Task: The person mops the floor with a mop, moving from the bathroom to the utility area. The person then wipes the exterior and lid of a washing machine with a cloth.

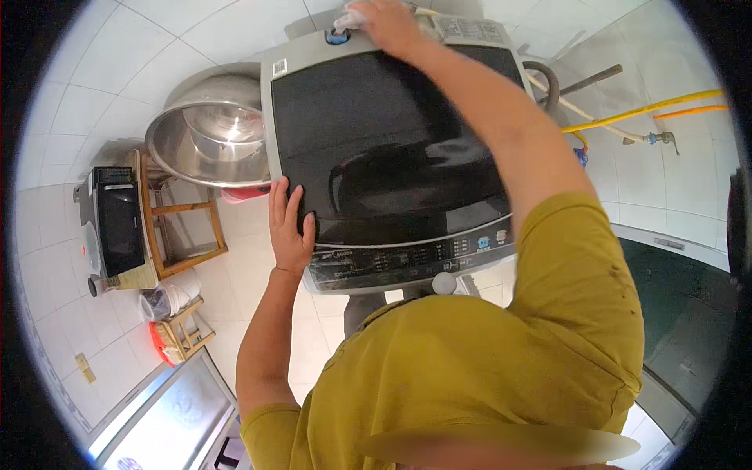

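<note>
A top-loading washing machine point(305, 133) with a dark lid and grey rim stands before me. My left hand point(291, 235) lies on its front left corner, fingers stretched out, holding nothing. At the far end of the machine, my right arm reaches across the lid. My right hand point(389, 27) is closed on a white cloth point(350, 19), pressed down beside the blue water inlet point(338, 37) on the back rim. Part of the cloth is hidden under the fingers. Along the front runs the dark control panel point(392, 262).
To the left, a large steel basin point(176, 149) leans near the tiled wall. A black microwave oven point(121, 227) rests on a wooden stand point(188, 210), with a small stool point(188, 333) nearer me. On the right are a yellow hose point(650, 106) and a wall tap point(666, 139).
</note>
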`<state>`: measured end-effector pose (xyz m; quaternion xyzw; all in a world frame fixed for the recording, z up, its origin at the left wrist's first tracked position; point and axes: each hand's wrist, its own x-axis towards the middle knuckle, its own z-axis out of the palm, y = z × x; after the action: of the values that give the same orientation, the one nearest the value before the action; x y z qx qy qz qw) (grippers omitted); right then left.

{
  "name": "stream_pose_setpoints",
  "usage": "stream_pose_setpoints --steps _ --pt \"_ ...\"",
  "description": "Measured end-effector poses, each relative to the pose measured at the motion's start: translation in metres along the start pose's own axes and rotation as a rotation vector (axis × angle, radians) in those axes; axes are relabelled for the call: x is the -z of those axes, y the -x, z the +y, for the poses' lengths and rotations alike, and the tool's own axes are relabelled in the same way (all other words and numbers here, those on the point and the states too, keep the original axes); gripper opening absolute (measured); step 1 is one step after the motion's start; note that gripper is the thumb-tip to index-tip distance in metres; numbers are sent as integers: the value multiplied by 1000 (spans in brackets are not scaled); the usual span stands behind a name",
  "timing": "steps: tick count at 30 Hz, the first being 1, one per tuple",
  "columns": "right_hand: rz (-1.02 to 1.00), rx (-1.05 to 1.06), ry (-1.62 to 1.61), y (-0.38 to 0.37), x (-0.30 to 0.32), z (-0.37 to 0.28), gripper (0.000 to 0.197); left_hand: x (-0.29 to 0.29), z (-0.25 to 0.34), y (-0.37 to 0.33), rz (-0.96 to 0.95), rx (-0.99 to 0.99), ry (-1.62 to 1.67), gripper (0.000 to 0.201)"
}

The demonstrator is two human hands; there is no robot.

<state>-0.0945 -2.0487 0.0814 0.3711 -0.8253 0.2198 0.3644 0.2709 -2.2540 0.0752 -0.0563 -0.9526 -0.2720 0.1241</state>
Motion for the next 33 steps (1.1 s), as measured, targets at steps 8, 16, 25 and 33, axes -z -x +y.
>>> stream_pose_setpoints --steps 8,16,25,33 --pt "-487 -496 -20 27 44 97 33 3 -1 4 -7 34 -19 44" --pt "-282 -251 -9 50 57 24 37 5 0 -1 55 -4 26 43" --pt "-383 236 -510 27 14 -194 37 3 -4 5 98 -10 26 44" --pt "-593 222 59 -48 -94 -82 35 2 -4 0 105 26 60 46"
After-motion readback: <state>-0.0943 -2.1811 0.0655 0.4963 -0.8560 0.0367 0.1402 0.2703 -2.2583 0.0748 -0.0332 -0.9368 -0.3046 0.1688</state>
